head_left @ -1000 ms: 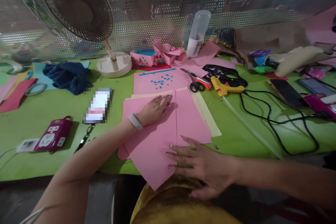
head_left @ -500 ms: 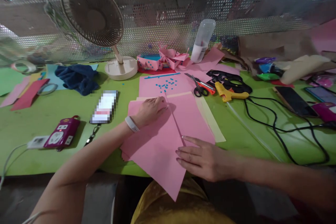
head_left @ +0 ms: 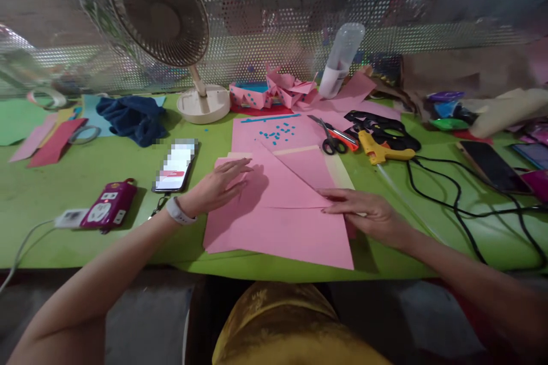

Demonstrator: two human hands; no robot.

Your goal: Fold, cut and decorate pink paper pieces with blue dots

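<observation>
A folded sheet of pink paper (head_left: 282,231) lies over other pink sheets at the table's near edge. Its upper edge runs slantwise from near the blue bits down to my right hand (head_left: 372,211), whose thumb and fingers pinch the paper's right side. My left hand (head_left: 220,185) hovers over or rests on the left part of the pink paper, fingers stretched out; contact is hard to tell. Beyond the sheets, small blue paper bits (head_left: 278,134) and a thin blue strip (head_left: 269,118) lie on another pink sheet (head_left: 244,131). Pale yellow paper (head_left: 340,174) shows beneath.
Scissors (head_left: 334,145), a cutter (head_left: 345,138) and a yellow glue gun (head_left: 381,151) with black cable lie at right. Folded pink paper pieces (head_left: 289,91), a bottle (head_left: 340,63) and a fan (head_left: 165,20) stand behind. A phone (head_left: 175,168) and purple power strip (head_left: 109,205) are at left.
The pink sheet has turned, its near corner swinging from over the table edge to the right. My right hand has moved up and right with it; my left hand has moved left.
</observation>
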